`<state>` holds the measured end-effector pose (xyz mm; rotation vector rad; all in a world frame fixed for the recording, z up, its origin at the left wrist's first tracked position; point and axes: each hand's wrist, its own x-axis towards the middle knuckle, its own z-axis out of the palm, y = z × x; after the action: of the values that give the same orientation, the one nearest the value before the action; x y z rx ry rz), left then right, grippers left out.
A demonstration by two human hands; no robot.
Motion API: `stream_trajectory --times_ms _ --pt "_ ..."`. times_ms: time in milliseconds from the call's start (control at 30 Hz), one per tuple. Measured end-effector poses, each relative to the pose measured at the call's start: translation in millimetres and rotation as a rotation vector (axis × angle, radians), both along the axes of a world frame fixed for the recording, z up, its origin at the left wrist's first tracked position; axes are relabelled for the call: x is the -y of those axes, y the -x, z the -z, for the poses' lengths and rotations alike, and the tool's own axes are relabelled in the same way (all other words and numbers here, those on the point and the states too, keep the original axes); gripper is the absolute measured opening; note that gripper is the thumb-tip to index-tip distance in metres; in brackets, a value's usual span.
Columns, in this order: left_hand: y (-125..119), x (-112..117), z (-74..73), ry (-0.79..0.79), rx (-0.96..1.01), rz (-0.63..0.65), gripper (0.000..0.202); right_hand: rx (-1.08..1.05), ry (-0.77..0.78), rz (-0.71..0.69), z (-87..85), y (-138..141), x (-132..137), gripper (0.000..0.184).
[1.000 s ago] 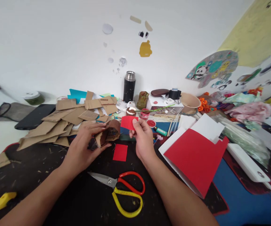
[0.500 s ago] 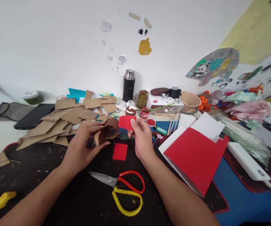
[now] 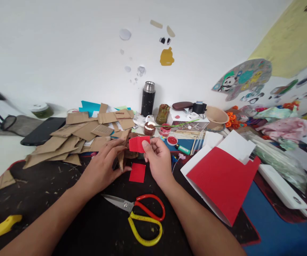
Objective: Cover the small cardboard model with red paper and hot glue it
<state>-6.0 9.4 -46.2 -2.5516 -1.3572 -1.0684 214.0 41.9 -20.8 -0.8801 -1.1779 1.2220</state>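
Observation:
My left hand is closed around a small brown cardboard model that rests on the dark mat. My right hand pinches a small red corrugated paper piece and holds it against the top of the model. A second red square lies flat on the mat just below both hands. Scissors with one red and one yellow handle lie nearer to me, blades pointing left.
A large red corrugated sheet on white paper lies right. Cardboard scraps pile up at left beside a black phone. A black flask, paint pots and a bowl stand behind. A yellow cutter lies bottom left.
My right hand has carried the red piece left onto the cardboard model. My left hand has turned the model more upright and lowered it onto the mat.

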Motion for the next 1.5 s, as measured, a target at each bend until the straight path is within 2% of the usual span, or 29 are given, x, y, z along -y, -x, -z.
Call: stream_trajectory --times_ms 100,200,267,367,433,767,900,1033,1167,1233,1300,1400,1500 --pt "3.6 2.7 -1.9 0.037 -0.053 0.034 0.077 0.064 -0.038 0.020 1.3 0.5 0.9 0.039" --pt "3.3 6.6 -7.8 0.019 -0.025 0.043 0.086 0.110 -0.043 0.015 2.1 0.5 1.2 0.036" --pt "0.7 9.2 -12.7 -0.011 0.026 0.019 0.078 0.128 -0.043 0.007 2.5 0.7 1.6 0.036" --pt "-5.2 12.2 -18.9 -0.126 0.125 -0.100 0.057 0.147 -0.044 -0.006 3.8 1.9 2.7 0.034" --pt "-8.7 13.4 -21.5 -0.198 0.141 -0.152 0.056 0.168 -0.042 -0.019 5.1 3.4 3.9 0.032" --pt "-14.3 14.7 -21.2 -0.201 0.011 -0.118 0.066 0.244 -0.041 -0.125 4.8 11.3 14.7 0.026" --pt "-15.9 16.3 -24.0 -0.210 -0.047 -0.105 0.061 0.247 -0.052 -0.152 4.0 11.9 16.9 0.022" --pt "-16.1 16.2 -23.8 -0.172 0.025 -0.083 0.049 0.208 -0.033 -0.200 5.1 11.1 17.1 0.025" --pt "-11.6 14.9 -21.4 -0.003 0.273 -0.122 0.039 0.107 0.011 -0.244 3.5 8.1 15.0 0.039" --pt "-8.5 12.9 -22.4 0.144 0.534 -0.167 0.045 0.071 0.027 -0.222 1.0 6.0 12.6 0.045" --pt "-5.3 8.9 -25.7 0.289 0.873 -0.183 0.047 0.048 0.033 -0.191 -1.6 3.9 9.5 0.048" --pt "0.6 -0.6 -32.2 0.437 1.342 -0.118 0.047 0.049 0.032 -0.164 -3.7 1.9 6.2 0.049" --pt "9.1 -9.6 -36.0 0.554 1.566 -0.077 0.042 0.090 0.023 -0.163 -2.7 2.5 6.7 0.049"
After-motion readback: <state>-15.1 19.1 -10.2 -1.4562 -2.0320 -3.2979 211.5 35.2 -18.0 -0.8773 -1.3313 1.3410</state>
